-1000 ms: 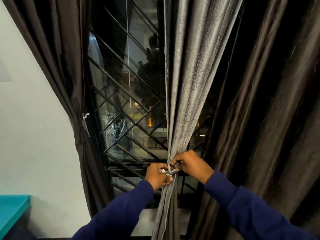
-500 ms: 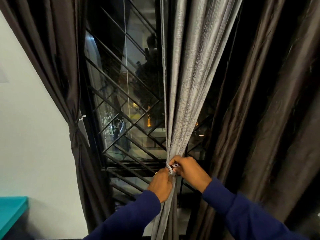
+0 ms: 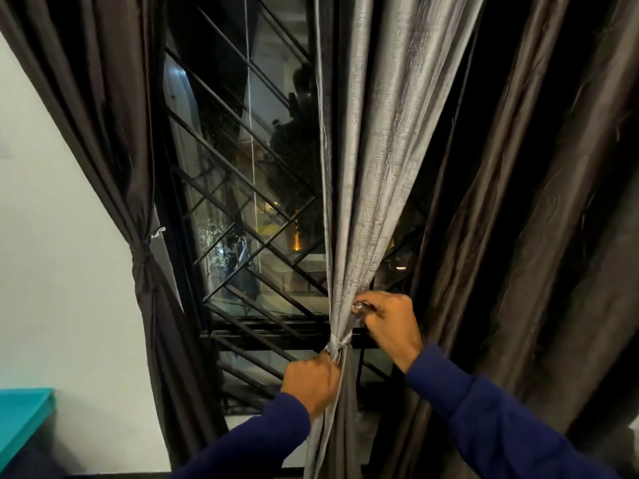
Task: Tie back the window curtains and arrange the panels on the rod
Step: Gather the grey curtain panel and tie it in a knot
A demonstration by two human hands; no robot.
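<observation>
Both hands, left hand (image 3: 311,383) and right hand (image 3: 389,323), apparently pinching tie (image 3: 337,344) around grey curtain (image 3: 373,174).

The middle curtain panel (image 3: 373,174) hangs before the window grille (image 3: 242,209), cinched by a tie (image 3: 337,345). The left grip (image 3: 311,383) sits just below and left of that tie, the right grip (image 3: 387,323) just above and right. A tied panel (image 3: 114,140) hangs well left of the left grip against the wall (image 3: 58,254); another panel (image 3: 539,219) hangs right of and behind the right grip.
</observation>
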